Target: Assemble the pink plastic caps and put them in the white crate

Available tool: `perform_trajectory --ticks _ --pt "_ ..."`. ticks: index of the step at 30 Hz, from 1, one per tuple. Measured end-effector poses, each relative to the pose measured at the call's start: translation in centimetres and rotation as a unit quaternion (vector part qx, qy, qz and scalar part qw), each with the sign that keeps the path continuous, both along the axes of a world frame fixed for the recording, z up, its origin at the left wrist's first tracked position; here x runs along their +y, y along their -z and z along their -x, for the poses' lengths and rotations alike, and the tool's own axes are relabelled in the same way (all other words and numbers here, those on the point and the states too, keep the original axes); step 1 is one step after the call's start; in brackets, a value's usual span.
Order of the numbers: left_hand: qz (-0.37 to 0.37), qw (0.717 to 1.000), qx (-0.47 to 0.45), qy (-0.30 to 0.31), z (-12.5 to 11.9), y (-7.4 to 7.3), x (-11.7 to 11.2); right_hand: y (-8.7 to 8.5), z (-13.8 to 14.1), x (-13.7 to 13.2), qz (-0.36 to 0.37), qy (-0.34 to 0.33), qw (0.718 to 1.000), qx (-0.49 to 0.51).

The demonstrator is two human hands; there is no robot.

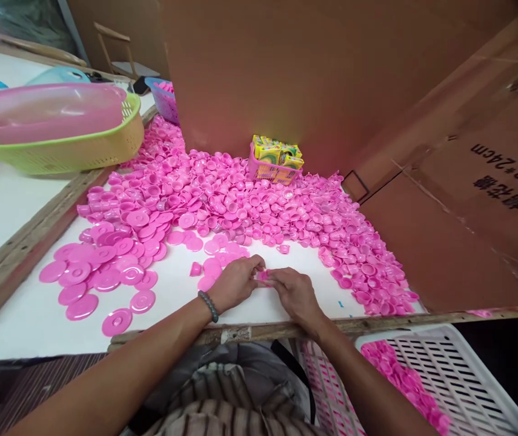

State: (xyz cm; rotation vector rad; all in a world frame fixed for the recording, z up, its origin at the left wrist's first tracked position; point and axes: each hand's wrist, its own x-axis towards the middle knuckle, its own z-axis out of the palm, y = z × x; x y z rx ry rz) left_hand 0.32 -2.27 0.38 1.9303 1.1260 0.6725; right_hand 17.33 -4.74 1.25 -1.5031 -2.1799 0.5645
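My left hand (235,282) and my right hand (294,293) meet over the white table (36,321), near its front edge. Both pinch a small pink plastic piece (263,276) between their fingertips. A beaded bracelet (208,306) is on my left wrist. Just beyond the hands lies a large heap of small pink toy cups (249,200). Flat pink saucers (104,272) are spread to the left of my left hand. A single pink cup (284,248) lies loose just ahead of my fingers.
A green basket (72,145) holding a pink basin (45,109) stands at the left. A small pink basket of yellow packs (274,160) sits at the back. Brown cardboard (468,200) walls the back and right. A white crate (426,375) with pink pieces is below right.
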Motion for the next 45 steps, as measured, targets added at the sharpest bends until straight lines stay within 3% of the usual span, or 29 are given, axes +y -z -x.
perform_trajectory --ticks 3,5,9,14,18,24,29,33,41,45 --pt "0.055 0.996 -0.063 0.016 0.1 0.0 0.2 0.3 -0.2 -0.2 0.145 0.085 0.971 0.169" --pt "0.095 0.991 -0.096 0.010 0.0 -0.1 0.3 0.3 -0.1 -0.4 0.192 0.104 0.950 0.225" --pt "0.198 0.967 -0.153 -0.042 -0.5 0.0 0.6 0.1 -0.2 -0.9 0.111 0.069 0.965 0.227" --pt "0.289 0.930 -0.206 -0.095 -0.8 0.5 1.0 0.1 -0.3 -1.0 -0.004 -0.004 0.995 0.095" --pt "0.331 0.918 -0.194 -0.101 -0.9 0.8 1.3 0.1 -0.2 0.2 -0.018 -0.009 1.000 0.024" --pt "0.353 0.919 -0.152 -0.086 -0.9 0.4 1.6 -0.4 -0.4 1.4 -0.014 -0.042 0.999 -0.010" --pt "0.364 0.914 -0.163 -0.075 -0.8 0.3 1.7 0.2 -0.4 0.5 0.005 -0.021 0.999 0.028" --pt "0.350 0.912 -0.197 -0.083 -0.7 0.3 1.3 0.7 -0.5 -0.3 -0.027 0.043 0.996 0.068" --pt "0.333 0.914 -0.214 -0.085 -1.0 0.3 0.7 -0.1 0.4 -0.2 -0.055 0.023 0.998 -0.021" --pt "0.333 0.914 -0.198 -0.120 -0.9 0.4 1.1 -0.1 0.7 0.4 -0.055 0.016 0.998 -0.035"
